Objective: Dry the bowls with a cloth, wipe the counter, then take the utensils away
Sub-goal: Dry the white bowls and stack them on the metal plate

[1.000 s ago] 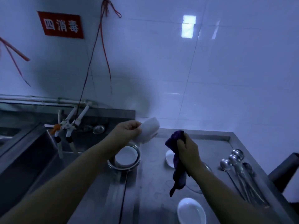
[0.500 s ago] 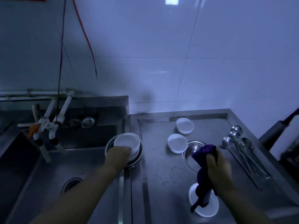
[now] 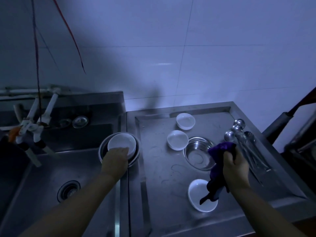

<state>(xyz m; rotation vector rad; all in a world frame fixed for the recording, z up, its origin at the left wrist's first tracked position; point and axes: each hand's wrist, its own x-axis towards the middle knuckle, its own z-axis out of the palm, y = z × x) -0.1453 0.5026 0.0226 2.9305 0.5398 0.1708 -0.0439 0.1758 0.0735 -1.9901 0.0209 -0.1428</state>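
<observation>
White bowl (image 3: pixel 121 142) under left hand (image 3: pixel 116 159) (fingers on rim); right hand (image 3: pixel 235 165) clenching purple cloth (image 3: pixel 218 161)

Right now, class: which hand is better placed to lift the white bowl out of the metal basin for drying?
Left. The left hand already rests on that white bowl; the right hand holds the purple cloth.

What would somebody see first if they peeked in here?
Probably the purple cloth bunched in the right hand over the steel counter, bright against all the grey. Then the white bowl under the left hand, sitting in a metal basin at the sink's edge.
</observation>
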